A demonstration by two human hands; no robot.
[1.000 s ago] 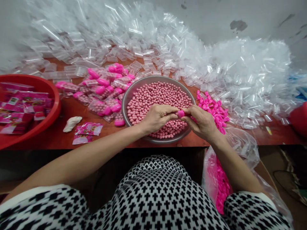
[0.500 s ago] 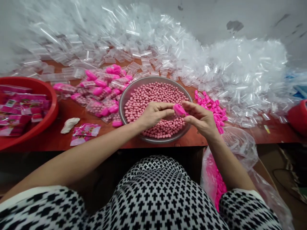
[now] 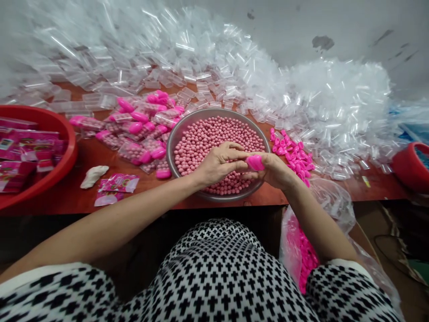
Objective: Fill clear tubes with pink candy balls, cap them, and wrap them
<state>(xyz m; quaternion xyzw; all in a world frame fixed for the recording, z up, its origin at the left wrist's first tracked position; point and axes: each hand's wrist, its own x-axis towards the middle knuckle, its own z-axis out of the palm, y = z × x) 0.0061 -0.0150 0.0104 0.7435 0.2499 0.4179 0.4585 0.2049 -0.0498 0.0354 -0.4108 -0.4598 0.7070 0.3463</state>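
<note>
Both hands meet over a metal bowl point(image 3: 174, 136) filled with small pink balls point(image 3: 214, 134). My right hand point(image 3: 275, 172) is closed round a bright pink cap point(image 3: 255, 162) and the small container under it. My left hand point(image 3: 219, 163) touches the cap from the left, its fingers pinched against it. Left of the bowl lie filled clear cases with pink caps point(image 3: 140, 129). Loose pink caps point(image 3: 293, 150) lie to the right of the bowl.
A big heap of empty clear plastic cases point(image 3: 201, 62) covers the back of the red-brown table. A red basin point(image 3: 63, 152) with pink packets sits at left. A plastic bag of pink caps point(image 3: 306, 257) hangs by my right knee. A red tub point(image 3: 410, 165) stands at right.
The right hand has turned the pink cap upward and closed round it. The left hand's fingers have come back against the cap. The view has shifted slightly.
</note>
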